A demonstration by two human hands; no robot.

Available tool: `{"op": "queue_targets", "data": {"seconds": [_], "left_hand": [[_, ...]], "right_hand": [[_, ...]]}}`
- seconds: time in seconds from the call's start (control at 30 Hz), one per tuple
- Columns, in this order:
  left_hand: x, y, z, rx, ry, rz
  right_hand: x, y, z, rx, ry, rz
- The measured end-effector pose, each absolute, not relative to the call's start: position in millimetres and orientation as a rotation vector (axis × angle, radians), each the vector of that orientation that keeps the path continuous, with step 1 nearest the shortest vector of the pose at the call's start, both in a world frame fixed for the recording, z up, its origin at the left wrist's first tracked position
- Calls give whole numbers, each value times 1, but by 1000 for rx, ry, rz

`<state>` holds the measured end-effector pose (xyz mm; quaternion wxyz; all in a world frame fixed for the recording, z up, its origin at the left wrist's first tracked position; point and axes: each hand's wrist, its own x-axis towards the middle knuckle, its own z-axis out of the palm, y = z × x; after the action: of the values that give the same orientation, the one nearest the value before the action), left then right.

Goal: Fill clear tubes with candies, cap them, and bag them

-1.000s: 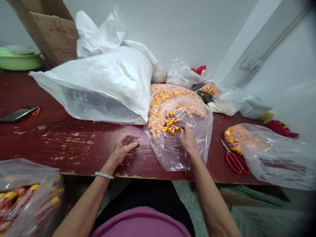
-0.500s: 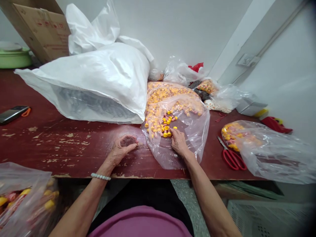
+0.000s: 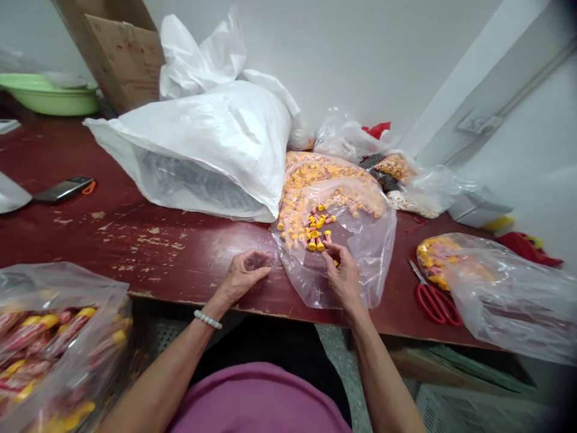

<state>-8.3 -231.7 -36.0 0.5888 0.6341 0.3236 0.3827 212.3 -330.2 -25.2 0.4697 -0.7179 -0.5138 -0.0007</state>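
Note:
My left hand (image 3: pixel 243 276), a beaded bracelet at its wrist, is curled around a clear thin-walled plastic piece (image 3: pixel 258 261) over the table's front part. Its exact shape is hard to make out. To the right, my right hand (image 3: pixel 343 273) is bent over the open mouth of a clear plastic bag (image 3: pixel 297 279). A bit of yellow shows between its thumb and fingers, seemingly a small yellow-capped bottle (image 3: pixel 336 263). Just beyond the fingertips lie several loose red-and-yellow bottles (image 3: pixel 316 240). Many more fill the back of that bag.
A large white sack (image 3: pixel 216 144) of clear plastic pieces stands behind my left hand. Red-handled scissors (image 3: pixel 436 302) and another bag of capped pieces (image 3: pixel 473 282) lie right. A phone (image 3: pixel 64 189) lies left. A bag of filled tubes (image 3: pixel 49 343) stands at front left.
The view has swung left, so things sit further right. My right hand has drawn back slightly from the loose bottles and its fingers have curled in. My left hand keeps its clear piece.

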Motion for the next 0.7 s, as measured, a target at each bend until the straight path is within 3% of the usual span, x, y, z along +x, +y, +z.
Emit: {"op": "queue_targets", "data": {"seconds": [0.2,0.57,0.7], "left_hand": [[-4,-252,-28,1773,726,811],[-5,-258,-22,1940,687,645],[-4,-261,-20,1916,689,650]], "right_hand": [[151,-340,25,-1487,-1708,295],[155,-333,31,-1480,-1848,388],[149,-319,25,-1521,-1587,337]]}}
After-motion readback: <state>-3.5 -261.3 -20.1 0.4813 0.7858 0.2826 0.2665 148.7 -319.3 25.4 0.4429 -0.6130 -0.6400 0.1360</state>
